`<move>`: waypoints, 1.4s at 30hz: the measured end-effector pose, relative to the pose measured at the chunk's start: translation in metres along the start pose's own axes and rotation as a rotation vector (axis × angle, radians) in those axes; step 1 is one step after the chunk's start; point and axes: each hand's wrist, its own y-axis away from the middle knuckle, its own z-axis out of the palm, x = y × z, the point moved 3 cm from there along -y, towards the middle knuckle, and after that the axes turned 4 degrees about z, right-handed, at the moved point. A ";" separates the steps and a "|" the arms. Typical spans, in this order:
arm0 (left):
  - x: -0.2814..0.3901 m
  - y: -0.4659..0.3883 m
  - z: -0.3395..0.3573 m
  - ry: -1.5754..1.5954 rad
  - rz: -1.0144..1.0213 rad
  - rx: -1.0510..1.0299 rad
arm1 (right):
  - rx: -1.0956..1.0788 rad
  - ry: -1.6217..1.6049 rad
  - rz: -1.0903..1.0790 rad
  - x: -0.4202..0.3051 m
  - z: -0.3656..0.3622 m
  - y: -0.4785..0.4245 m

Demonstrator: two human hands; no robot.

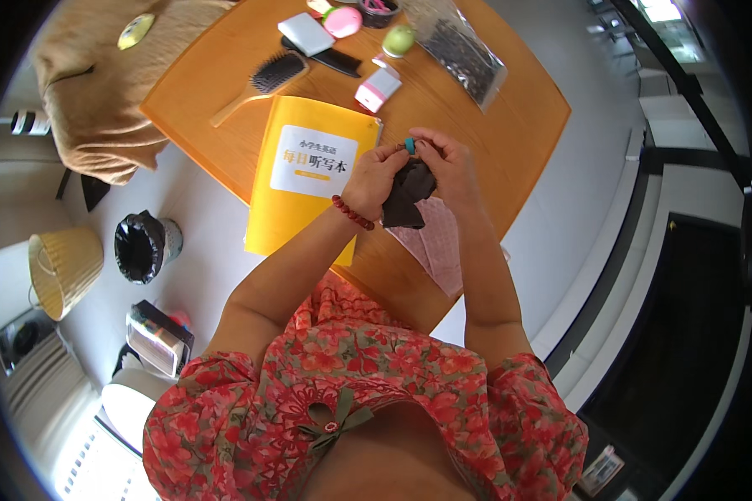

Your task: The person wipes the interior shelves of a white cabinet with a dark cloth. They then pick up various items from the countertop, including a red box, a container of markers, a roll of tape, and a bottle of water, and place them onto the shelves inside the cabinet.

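Note:
My left hand [373,181] and my right hand [449,168] meet above the wooden table. Between their fingertips is a small teal object [410,146], pinched from both sides; its exact kind is too small to tell. A dark fabric piece [407,194] hangs in folds beneath it, between the two palms. A yellow workbook [310,219] with a white title panel lies under and beside my left hand. Below my right hand, a pink checked cloth [435,247] lies near the table's edge, partly covered by my forearm.
On the wooden table [514,150] lie a paddle hairbrush [279,72], a black comb [338,61], a white box [306,34], a pink-and-white box [378,89], a green round object [399,41] and a clear bag of dark contents [467,62]. A lined bin [139,247] stands at left.

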 end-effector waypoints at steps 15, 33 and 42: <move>-0.034 0.038 0.049 -0.371 0.114 -0.349 | 0.256 -0.757 0.335 0.028 -0.049 0.071; -0.280 0.156 0.223 -0.696 -0.129 -0.496 | 0.478 -0.702 0.152 0.073 -0.225 0.385; -0.450 0.224 0.342 -0.815 -0.194 -1.020 | 0.813 -0.510 0.184 0.102 -0.338 0.597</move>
